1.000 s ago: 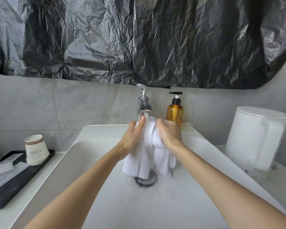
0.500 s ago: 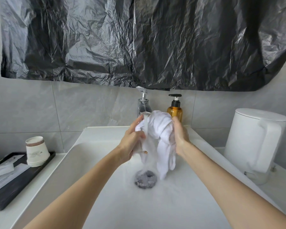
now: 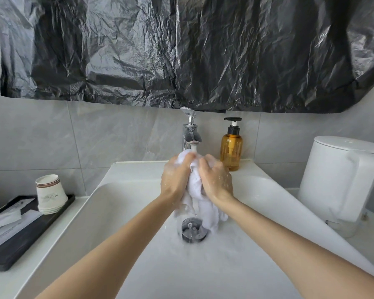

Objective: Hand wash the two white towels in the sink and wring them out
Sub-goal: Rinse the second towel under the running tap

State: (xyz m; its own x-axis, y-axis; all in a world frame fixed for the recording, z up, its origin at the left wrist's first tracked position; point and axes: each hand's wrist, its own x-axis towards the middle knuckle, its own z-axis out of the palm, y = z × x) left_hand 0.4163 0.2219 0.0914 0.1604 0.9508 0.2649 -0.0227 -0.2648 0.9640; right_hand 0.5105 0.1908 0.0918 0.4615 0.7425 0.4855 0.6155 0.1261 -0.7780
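Two bare forearms are reaching from the near edge over a white ceramic sink (image 3: 138, 266). Water is splashing around the round metal drain (image 3: 192, 229) at the basin's middle. Just above the drain, a wet white cloth towel (image 3: 200, 197) is hanging in a bunched twist, its tail touching the basin beside the drain. Whether this bundle is one towel or both is impossible to tell.

The left hand (image 3: 175, 178) and right hand (image 3: 216, 180) are clamping the towel's upper part, fingers curled tightly round it, knuckles almost meeting. Just beyond, a chrome faucet (image 3: 190, 134) is pouring water onto the top of the cloth.

This looks like the rinsing and scrubbing step, shading into wringing. The next move probably calls for twisting the hands in opposite directions while keeping the cloth over the basin.

Compared with half a second ago, the towel is no longer draped loosely over spread hands; the hands have closed in and bunched it lower.

Farther right are standing an amber pump soap bottle (image 3: 231, 147) and a white plastic kettle (image 3: 341, 180).
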